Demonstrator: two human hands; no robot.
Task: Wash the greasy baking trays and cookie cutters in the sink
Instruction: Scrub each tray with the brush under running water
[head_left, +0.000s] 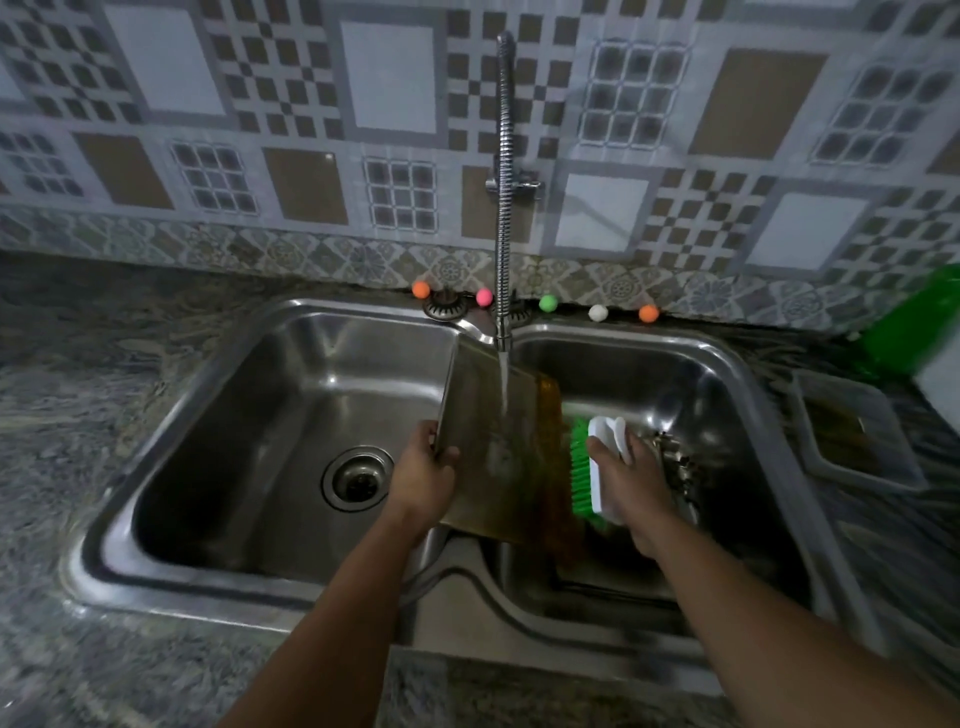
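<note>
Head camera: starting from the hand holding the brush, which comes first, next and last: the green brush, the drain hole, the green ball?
1. Green brush: gripped in the right hand.
2. Drain hole: in the left basin, past the tray.
3. Green ball: on the ledge behind the sink.

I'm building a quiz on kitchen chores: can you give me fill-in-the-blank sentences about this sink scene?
1. The left hand holds the baking tray tilted under the running ____.
2. The right hand grips a white brush with ____ bristles.
3. The sink has ____ basins.

Missing words: water; green; two
</note>
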